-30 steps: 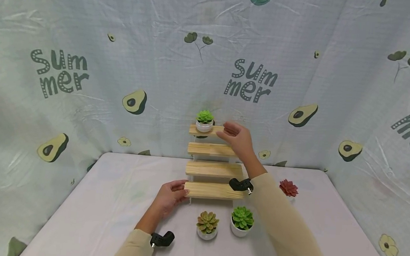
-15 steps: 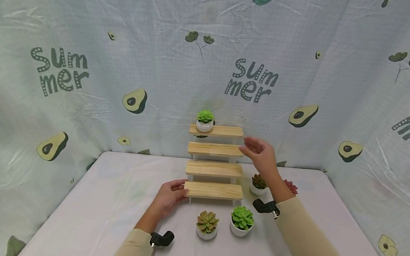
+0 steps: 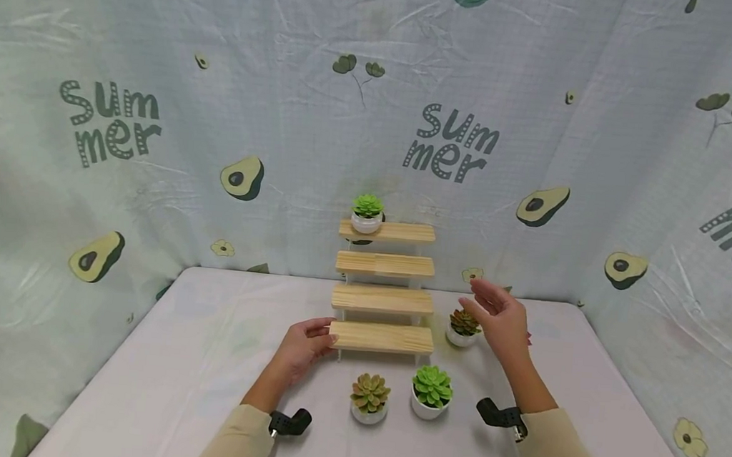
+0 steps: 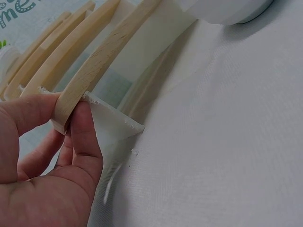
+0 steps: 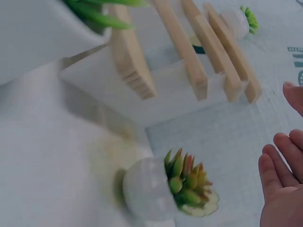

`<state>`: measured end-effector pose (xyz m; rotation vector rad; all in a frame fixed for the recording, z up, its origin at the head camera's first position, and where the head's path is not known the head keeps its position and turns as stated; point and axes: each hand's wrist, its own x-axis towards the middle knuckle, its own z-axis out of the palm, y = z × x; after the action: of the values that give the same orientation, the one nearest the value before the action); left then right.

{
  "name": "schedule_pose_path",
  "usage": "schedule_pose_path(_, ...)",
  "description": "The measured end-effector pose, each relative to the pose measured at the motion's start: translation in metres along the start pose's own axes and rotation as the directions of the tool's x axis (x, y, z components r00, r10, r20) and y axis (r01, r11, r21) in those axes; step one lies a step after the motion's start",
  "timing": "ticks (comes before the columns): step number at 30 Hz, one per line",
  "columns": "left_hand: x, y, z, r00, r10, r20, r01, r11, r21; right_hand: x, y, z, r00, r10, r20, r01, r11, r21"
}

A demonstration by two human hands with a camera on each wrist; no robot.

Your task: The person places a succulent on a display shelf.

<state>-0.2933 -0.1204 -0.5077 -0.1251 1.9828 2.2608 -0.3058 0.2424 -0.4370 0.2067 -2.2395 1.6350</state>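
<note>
A stepped wooden plant stand [image 3: 383, 299] stands at the back of the table, with a small green potted succulent [image 3: 366, 221] on the left of its top board. My left hand [image 3: 298, 352] pinches the left end of the lowest board [image 4: 87, 75] between thumb and fingers. To the right of the stand, my right hand [image 3: 502, 324] is raised with fingers extended and holds nothing. Close beside that hand, a brownish-green potted succulent [image 3: 461, 336] sits on the table; in the right wrist view its white pot [image 5: 147, 189] stands apart from the fingers.
In front of the stand are a yellowish-green potted succulent [image 3: 369, 401] and a bright green one [image 3: 431, 393]. A red succulent [image 3: 529, 338] is almost hidden behind my right hand. A printed curtain [image 3: 297, 123] hangs behind the white table [image 3: 214, 360].
My right hand has moved from the top board down and right, away from the stand, uncovering the brownish-green succulent and covering the red one. My left hand keeps its grip.
</note>
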Motion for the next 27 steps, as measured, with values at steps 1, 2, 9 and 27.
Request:
schedule_pose_path(1, 0.0, 0.0, 0.0, 1.0, 0.004, 0.005, -0.004, 1.0, 0.001, -0.004, 0.003, -0.003, 1.0, 0.005, -0.011, -0.005, 1.0, -0.004)
schedule_pose_path(2, 0.0, -0.001, 0.0, 1.0, 0.004, 0.009, -0.004, 1.0, -0.001, -0.008, 0.005, -0.005, 1.0, 0.011, -0.021, -0.011, 1.0, -0.008)
schedule_pose_path(9, -0.001, -0.001, 0.001, 1.0, 0.011, 0.014, -0.011, 1.0, -0.015, -0.035, 0.017, -0.023, 0.988, 0.012, -0.152, -0.028, 0.994, -0.102)
schedule_pose_path(27, -0.001, 0.001, 0.0, 1.0, 0.0, 0.015, 0.0, 1.0, -0.021, -0.061, 0.044, -0.061, 0.924, 0.143, -0.356, -0.229, 0.95, -0.213)
